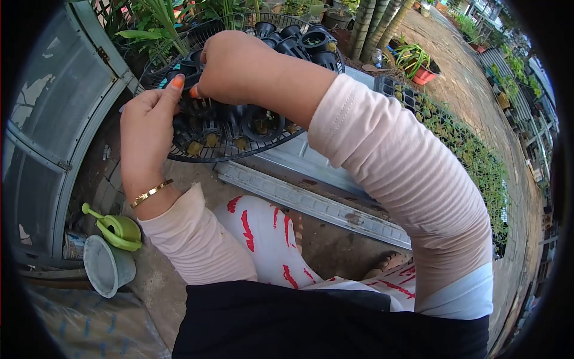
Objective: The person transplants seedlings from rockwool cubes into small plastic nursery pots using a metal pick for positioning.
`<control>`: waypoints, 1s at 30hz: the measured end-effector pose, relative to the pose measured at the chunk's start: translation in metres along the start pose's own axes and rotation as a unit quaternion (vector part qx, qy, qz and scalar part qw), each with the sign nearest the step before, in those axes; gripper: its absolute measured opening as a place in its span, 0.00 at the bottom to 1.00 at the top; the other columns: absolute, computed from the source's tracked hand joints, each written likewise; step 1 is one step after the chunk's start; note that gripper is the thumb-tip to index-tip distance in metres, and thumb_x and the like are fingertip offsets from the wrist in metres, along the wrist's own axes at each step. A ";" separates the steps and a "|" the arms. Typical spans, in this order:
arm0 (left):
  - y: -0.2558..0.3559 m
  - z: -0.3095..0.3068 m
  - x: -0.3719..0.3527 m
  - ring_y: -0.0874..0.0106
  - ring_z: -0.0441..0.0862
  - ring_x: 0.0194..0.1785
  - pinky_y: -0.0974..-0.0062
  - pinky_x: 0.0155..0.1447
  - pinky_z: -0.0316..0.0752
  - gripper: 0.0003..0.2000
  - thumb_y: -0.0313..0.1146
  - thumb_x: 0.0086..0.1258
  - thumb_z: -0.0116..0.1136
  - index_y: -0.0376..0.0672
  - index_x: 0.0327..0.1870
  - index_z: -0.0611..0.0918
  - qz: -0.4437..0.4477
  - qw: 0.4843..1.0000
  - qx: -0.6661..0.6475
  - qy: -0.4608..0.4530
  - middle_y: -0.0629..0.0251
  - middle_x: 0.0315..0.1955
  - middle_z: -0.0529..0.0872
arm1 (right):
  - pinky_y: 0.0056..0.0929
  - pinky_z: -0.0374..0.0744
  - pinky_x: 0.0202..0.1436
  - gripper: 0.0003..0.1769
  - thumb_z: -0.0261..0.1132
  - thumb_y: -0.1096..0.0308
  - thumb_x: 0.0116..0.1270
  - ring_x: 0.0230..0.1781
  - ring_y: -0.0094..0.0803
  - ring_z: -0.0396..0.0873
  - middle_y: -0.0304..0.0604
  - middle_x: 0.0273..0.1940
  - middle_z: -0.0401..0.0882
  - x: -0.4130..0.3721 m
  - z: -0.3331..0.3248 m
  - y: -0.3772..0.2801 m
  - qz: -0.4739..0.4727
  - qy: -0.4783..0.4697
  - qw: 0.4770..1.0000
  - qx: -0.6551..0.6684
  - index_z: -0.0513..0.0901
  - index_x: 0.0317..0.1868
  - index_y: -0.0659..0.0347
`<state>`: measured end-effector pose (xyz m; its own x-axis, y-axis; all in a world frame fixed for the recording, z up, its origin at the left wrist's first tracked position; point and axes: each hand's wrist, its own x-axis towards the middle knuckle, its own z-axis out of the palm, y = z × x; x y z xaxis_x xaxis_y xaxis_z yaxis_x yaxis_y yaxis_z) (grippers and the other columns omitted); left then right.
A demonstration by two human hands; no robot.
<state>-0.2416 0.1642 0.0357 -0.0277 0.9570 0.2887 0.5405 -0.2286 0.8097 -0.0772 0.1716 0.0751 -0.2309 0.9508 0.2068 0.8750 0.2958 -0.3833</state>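
Note:
A round black wire basket (206,160) holds many black plastic net pots, several with brownish plugs at their bases. Over its left side, my left hand (146,119) is closed, its orange-nailed thumb pressed at the rim of a small black net pot (192,79). My right hand (233,69) is curled at the other side of the same pot, thumb tip close to the left thumb; its other fingers are mostly hidden. Just below the right wrist sits a wider black pot (263,124) with bits of plant matter inside. Another pot (314,39) at the back holds small green seedlings.
A pale metal ledge (311,200) runs below the basket. Seedling trays (460,149) stand to the right, near a red pot (426,73). At left are a glass-paned frame (66,78), a green watering can (119,230) and a grey bucket (107,266).

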 end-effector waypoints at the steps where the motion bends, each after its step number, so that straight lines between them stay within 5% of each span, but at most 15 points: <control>1: 0.003 -0.001 -0.001 0.80 0.73 0.31 0.81 0.39 0.67 0.22 0.51 0.66 0.59 0.34 0.35 0.83 -0.010 1.000 0.018 -0.010 0.67 0.26 0.81 | 0.36 0.79 0.44 0.25 0.72 0.55 0.49 0.40 0.47 0.82 0.54 0.38 0.83 -0.005 -0.006 -0.001 0.002 0.003 1.000 -0.002 0.84 0.42 0.66; 3: 0.007 -0.001 -0.003 0.80 0.72 0.31 0.82 0.39 0.66 0.22 0.51 0.66 0.59 0.34 0.35 0.83 -0.007 0.999 0.031 -0.008 0.68 0.26 0.80 | 0.36 0.80 0.45 0.11 0.61 0.67 0.53 0.40 0.44 0.83 0.50 0.37 0.83 -0.018 -0.021 -0.001 0.001 0.002 1.000 -0.005 0.86 0.33 0.61; 6: 0.014 -0.003 -0.009 0.80 0.71 0.31 0.82 0.39 0.66 0.23 0.51 0.65 0.59 0.33 0.36 0.83 0.006 0.999 0.050 0.016 0.69 0.27 0.80 | 0.32 0.79 0.42 0.25 0.72 0.59 0.50 0.38 0.40 0.83 0.55 0.35 0.82 -0.041 -0.044 0.010 -0.020 0.034 0.999 -0.026 0.81 0.45 0.68; 7: 0.019 -0.004 -0.014 0.80 0.70 0.32 0.82 0.40 0.65 0.23 0.51 0.65 0.60 0.33 0.38 0.83 0.016 0.997 0.057 0.040 0.69 0.28 0.80 | 0.22 0.77 0.36 0.22 0.69 0.61 0.56 0.33 0.27 0.81 0.50 0.35 0.82 -0.054 -0.057 0.010 0.006 0.006 1.000 -0.024 0.80 0.47 0.68; 8: 0.026 -0.005 -0.020 0.80 0.70 0.32 0.82 0.40 0.65 0.23 0.51 0.65 0.60 0.33 0.38 0.83 0.021 0.998 0.053 0.034 0.69 0.28 0.80 | 0.22 0.77 0.36 0.22 0.69 0.61 0.56 0.33 0.27 0.81 0.50 0.35 0.82 -0.061 -0.066 0.017 0.014 0.010 0.999 -0.027 0.80 0.47 0.68; 10: 0.044 -0.007 -0.034 0.81 0.73 0.33 0.84 0.39 0.68 0.20 0.44 0.66 0.61 0.29 0.42 0.82 0.052 0.993 0.001 0.102 0.67 0.30 0.81 | 0.31 0.77 0.34 0.13 0.55 0.67 0.65 0.35 0.36 0.81 0.45 0.36 0.84 -0.078 -0.085 0.033 -0.122 0.028 0.958 -0.259 0.85 0.39 0.61; 11: 0.050 -0.006 -0.040 0.81 0.73 0.33 0.84 0.39 0.68 0.20 0.44 0.66 0.61 0.29 0.42 0.82 0.058 0.994 -0.003 0.094 0.67 0.30 0.81 | 0.28 0.78 0.36 0.17 0.61 0.63 0.63 0.33 0.31 0.80 0.45 0.35 0.83 -0.107 -0.122 0.032 -0.027 -0.027 0.999 -0.013 0.80 0.47 0.67; 12: 0.055 -0.005 -0.045 0.80 0.74 0.37 0.83 0.43 0.69 0.19 0.41 0.67 0.61 0.30 0.45 0.81 0.092 0.989 -0.070 0.090 0.66 0.33 0.82 | 0.26 0.78 0.38 0.28 0.68 0.59 0.62 0.31 0.26 0.78 0.46 0.35 0.82 -0.137 -0.154 0.026 0.068 -0.076 0.966 0.236 0.74 0.55 0.72; 15: 0.080 0.002 -0.068 0.77 0.77 0.42 0.82 0.49 0.70 0.17 0.36 0.67 0.61 0.30 0.48 0.79 0.161 0.973 -0.157 0.042 0.63 0.38 0.82 | 0.27 0.76 0.33 0.23 0.64 0.64 0.64 0.28 0.25 0.77 0.46 0.32 0.81 -0.167 -0.157 0.015 0.178 0.030 0.969 0.169 0.73 0.53 0.75; 17: 0.100 0.020 -0.083 0.76 0.78 0.44 0.81 0.51 0.70 0.16 0.33 0.66 0.61 0.31 0.49 0.79 0.198 0.964 -0.177 -0.001 0.62 0.40 0.82 | 0.27 0.77 0.31 0.22 0.67 0.62 0.58 0.25 0.28 0.79 0.48 0.28 0.82 -0.179 -0.159 0.012 0.371 0.222 0.880 0.196 0.78 0.43 0.75; 18: 0.108 0.030 -0.090 0.76 0.78 0.44 0.81 0.51 0.71 0.16 0.32 0.65 0.62 0.30 0.48 0.79 0.224 0.957 -0.179 -0.037 0.62 0.39 0.83 | 0.27 0.77 0.31 0.22 0.67 0.62 0.58 0.25 0.28 0.79 0.48 0.28 0.82 -0.196 -0.162 0.028 0.375 0.228 0.877 0.195 0.78 0.43 0.75; 20: 0.120 0.052 -0.100 0.74 0.79 0.42 0.78 0.49 0.72 0.16 0.30 0.61 0.65 0.31 0.47 0.80 0.276 0.942 -0.169 -0.087 0.60 0.36 0.84 | 0.12 0.70 0.30 0.20 0.64 0.63 0.62 0.31 0.17 0.75 0.44 0.38 0.82 -0.247 -0.166 0.078 0.085 0.201 0.946 0.239 0.78 0.50 0.68; 21: 0.124 0.062 -0.103 0.74 0.79 0.44 0.79 0.51 0.71 0.15 0.29 0.62 0.63 0.32 0.48 0.80 0.300 0.935 -0.142 -0.122 0.60 0.38 0.84 | 0.08 0.64 0.28 0.19 0.57 0.64 0.67 0.32 0.14 0.70 0.42 0.42 0.80 -0.257 -0.166 0.085 0.075 0.210 0.948 0.228 0.76 0.53 0.70; 30: 0.155 0.144 -0.121 0.68 0.80 0.40 0.73 0.47 0.73 0.14 0.26 0.56 0.64 0.32 0.44 0.81 0.415 0.870 -0.081 -0.253 0.56 0.36 0.85 | 0.15 0.67 0.32 0.25 0.41 0.62 0.74 0.38 0.23 0.71 0.55 0.46 0.78 -0.337 -0.171 0.124 0.079 0.325 0.896 0.293 0.73 0.53 0.79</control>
<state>-0.0339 0.0387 0.0525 0.7112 0.3965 0.5805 0.0706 -0.8619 0.5022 0.1818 -0.1281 0.1118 0.3387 0.7868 0.5160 0.4574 0.3416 -0.8210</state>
